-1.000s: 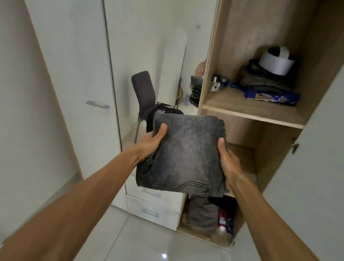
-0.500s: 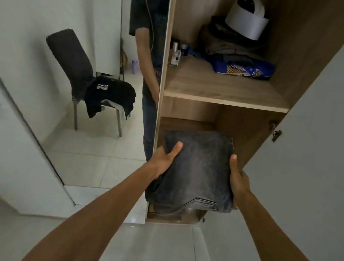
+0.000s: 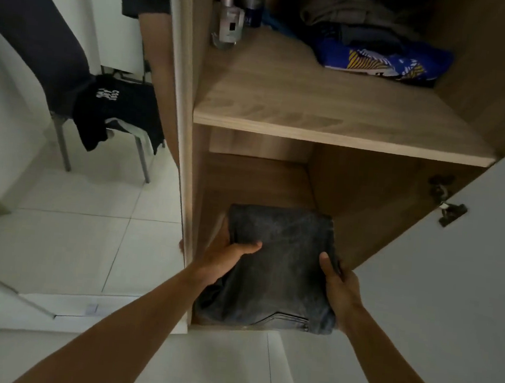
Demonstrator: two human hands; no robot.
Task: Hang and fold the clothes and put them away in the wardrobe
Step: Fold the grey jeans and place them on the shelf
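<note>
Folded dark grey jeans (image 3: 280, 271) are held level inside the lower compartment of the open wooden wardrobe (image 3: 336, 137). My left hand (image 3: 226, 259) grips their left edge, thumb on top and fingers underneath. My right hand (image 3: 339, 284) grips the right edge the same way. The jeans' far end reaches in under the upper shelf; whether they rest on the lower shelf (image 3: 255, 182) I cannot tell.
Folded clothes (image 3: 378, 52) and two bottles (image 3: 231, 13) sit on the upper shelf. The white wardrobe door (image 3: 468, 274) stands open on the right. A mirror on the left reflects a chair (image 3: 42, 56) with a black garment (image 3: 120, 110).
Both hands have carried the jeans forward and down, from in front of the wardrobe into the lower compartment. The view has moved closer to the shelves.
</note>
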